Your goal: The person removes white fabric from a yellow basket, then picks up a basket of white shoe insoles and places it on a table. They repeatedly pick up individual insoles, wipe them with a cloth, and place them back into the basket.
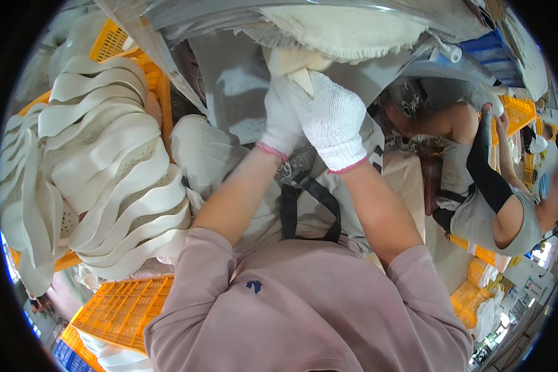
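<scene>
Both my hands wear white knitted gloves with pink cuffs and meet at the upper middle. Between them is a cream shoe sole (296, 61), largely covered by the gloves; a pointed tip of it sticks out over my right hand. My left hand (281, 110) is closed round the sole's left side, its fingers partly hidden. My right hand (333, 115) grips it from the right, fingers curled. Just above, the sole's far end meets the frayed edge of a whitish fabric wheel (353, 31). Whether they touch, I cannot tell.
Many pale wavy soles (111, 155) are stacked at my left, over orange crates (127, 313). A grey metal housing (229, 80) surrounds the wheel. A black strap (316, 198) lies across my lap. At the right sits another person (508, 211) with a white piece in hand.
</scene>
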Demonstrator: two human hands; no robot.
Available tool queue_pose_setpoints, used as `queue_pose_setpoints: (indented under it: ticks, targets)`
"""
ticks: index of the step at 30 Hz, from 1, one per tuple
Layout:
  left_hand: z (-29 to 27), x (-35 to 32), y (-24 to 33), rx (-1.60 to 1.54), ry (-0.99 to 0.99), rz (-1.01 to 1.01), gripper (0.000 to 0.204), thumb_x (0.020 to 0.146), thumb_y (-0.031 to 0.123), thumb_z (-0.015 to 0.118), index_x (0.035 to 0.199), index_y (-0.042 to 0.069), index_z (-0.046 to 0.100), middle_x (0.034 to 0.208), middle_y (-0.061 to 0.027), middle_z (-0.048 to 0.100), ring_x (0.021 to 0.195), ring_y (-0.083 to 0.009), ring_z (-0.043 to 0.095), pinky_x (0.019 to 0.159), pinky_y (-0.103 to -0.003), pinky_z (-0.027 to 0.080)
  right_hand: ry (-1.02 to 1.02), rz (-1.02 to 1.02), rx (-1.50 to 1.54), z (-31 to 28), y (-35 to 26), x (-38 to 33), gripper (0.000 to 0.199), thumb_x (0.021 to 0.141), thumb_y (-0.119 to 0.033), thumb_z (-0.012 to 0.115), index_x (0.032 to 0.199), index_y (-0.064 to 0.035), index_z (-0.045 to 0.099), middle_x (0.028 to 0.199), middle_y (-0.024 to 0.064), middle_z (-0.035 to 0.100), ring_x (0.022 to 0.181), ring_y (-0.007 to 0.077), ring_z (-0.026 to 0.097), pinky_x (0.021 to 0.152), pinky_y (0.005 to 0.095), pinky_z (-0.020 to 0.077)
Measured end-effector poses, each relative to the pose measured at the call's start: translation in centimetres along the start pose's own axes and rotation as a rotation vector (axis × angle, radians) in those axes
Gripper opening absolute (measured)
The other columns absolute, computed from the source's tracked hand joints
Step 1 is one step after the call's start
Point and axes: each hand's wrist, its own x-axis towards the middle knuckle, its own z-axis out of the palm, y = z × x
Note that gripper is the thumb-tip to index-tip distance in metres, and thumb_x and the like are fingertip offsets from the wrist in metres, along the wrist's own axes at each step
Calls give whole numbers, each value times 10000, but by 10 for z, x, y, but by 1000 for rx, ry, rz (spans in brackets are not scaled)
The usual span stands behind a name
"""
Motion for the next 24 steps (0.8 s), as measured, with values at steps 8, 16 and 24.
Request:
queue_pose_setpoints:
  ticks: [8,16,24]
  targets:
    - [-8,-2,-12,-1553,-464,-961,664,1010,555,583,1226,-69,648,1108,-278,734,1018,-430,749,865,-560,643,-581,260,521,-91,-29,-11,721,862,-458,758,1485,-120,626,1209,245,723,1116,430,699,947,480,563]
    - [-9,19,9,-1062,-123,-599,425,1086,330,543,1334,3,654,1150,-170,747,1047,-313,743,889,-482,631,-766,25,655,-64,-12,18,537,883,-397,790,1269,-37,693,1319,250,701,1219,436,668,961,488,580]
    - [0,0,-18,-1192,-122,-718,399,1117,257,435,1397,34,611,1256,-144,728,1122,-314,726,975,-458,608,-103,-11,265,-62,-16,-91,779,773,-346,913,1387,33,620,1150,249,723,1009,450,718,881,489,591]
